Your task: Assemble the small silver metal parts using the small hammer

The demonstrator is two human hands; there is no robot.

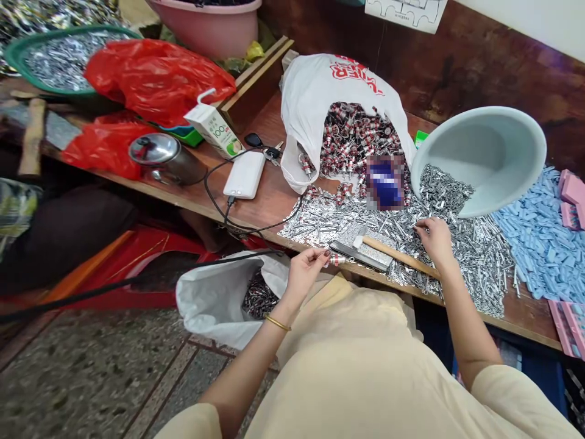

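My left hand [305,273] is closed in a pinch at the table's front edge, holding a small red-and-white cylindrical piece with a metal end [337,259]. Beside it lies a grey metal block [363,255], and across that rests a hammer [397,256] with a wooden handle and pale head. My right hand [434,241] is over the pile of small silver metal parts [479,262], thumb and fingers pressed together; what is between the fingertips is too small to make out. Many similar red-and-white pieces [347,137] spill from a white plastic bag [304,97] behind the block.
A pale tub [493,152] tips toward the metal parts, with light-blue pieces [530,231] to its right. Leftward are a white power bank [244,175] with a cable, a drink carton [214,129], a steel mug [167,158] and red bags [159,73]. A white sack [205,305] stands below the edge.
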